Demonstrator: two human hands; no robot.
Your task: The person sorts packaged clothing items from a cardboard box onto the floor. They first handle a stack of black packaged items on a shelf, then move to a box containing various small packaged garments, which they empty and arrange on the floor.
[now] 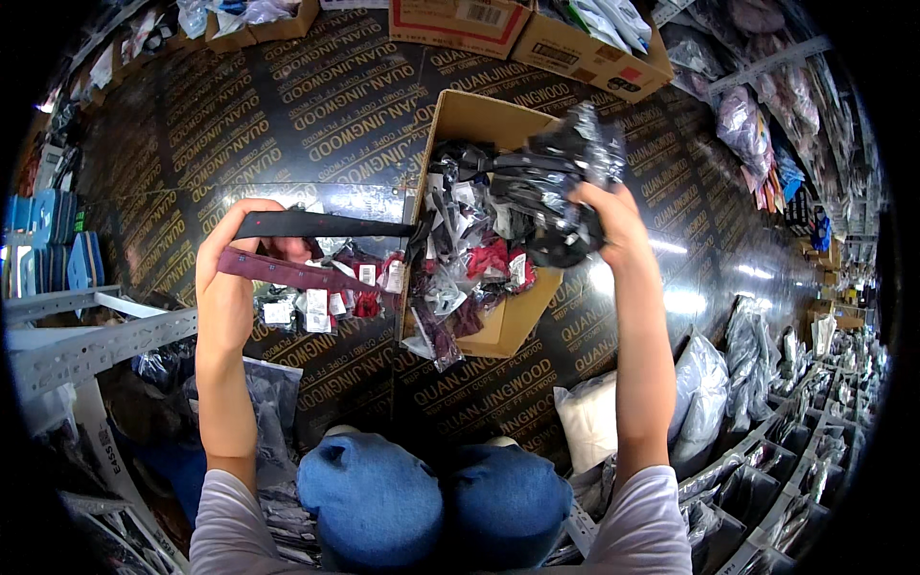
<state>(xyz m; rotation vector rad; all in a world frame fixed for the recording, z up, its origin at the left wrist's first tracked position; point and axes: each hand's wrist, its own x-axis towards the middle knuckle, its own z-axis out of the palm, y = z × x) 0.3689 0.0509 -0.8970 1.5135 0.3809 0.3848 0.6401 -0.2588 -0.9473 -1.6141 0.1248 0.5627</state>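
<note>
My left hand (226, 273) is closed round a black necktie (331, 226) and a maroon necktie (297, 271) with small blue marks. Both stretch rightward toward an open cardboard box (517, 331). Over the box's right side, my right hand (618, 222) grips a bundle of black items in shiny clear plastic (561, 196), partly smeared by motion. Inside the box lie black, red and maroon plastic-wrapped pieces (470, 254) with white tags. Several red and dark wrapped pieces with white labels (321, 305) rest on the floor below my left hand.
Cardboard boxes (594, 72) of packets stand at the far side. A metal shelf frame (105, 350) reaches in from the left. On the right are a white packet (587, 419), grey plastic bags (700, 383) and racks of wrapped goods (767, 460). My knees (372, 494) are in front.
</note>
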